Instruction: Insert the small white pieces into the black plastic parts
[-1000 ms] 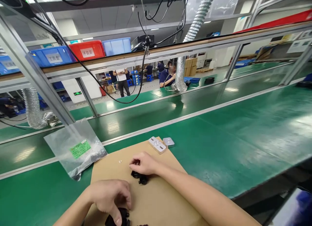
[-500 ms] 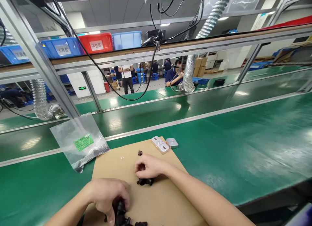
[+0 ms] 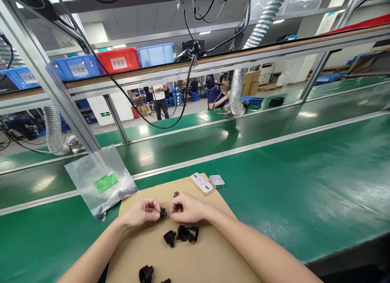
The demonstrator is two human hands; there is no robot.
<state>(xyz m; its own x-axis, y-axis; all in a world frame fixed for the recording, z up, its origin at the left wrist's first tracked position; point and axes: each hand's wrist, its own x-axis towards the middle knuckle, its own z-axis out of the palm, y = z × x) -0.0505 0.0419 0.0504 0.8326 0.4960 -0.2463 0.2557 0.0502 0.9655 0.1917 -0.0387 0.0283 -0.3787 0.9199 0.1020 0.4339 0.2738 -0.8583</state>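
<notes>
Hands nearly meeting over the cardboard sheet (image 3: 195, 258).
Your left hand (image 3: 143, 212) pinches a small black part (image 3: 163, 212) at its fingertips, the part pointing right toward your right hand (image 3: 185, 207), which sits just beside it with fingers curled; whether they hold anything you cannot tell. Loose black pieces (image 3: 182, 234) lie just below, nearer your right hand.

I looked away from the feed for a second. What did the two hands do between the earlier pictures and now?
The left hand let go of the black parts at the near edge, moved up the cardboard sheet and now pinches a small black part in its fingers, close to the right hand. The right hand barely moved; two black parts now lie uncovered below it. The plastic bag and metal blocks stayed put.
</notes>
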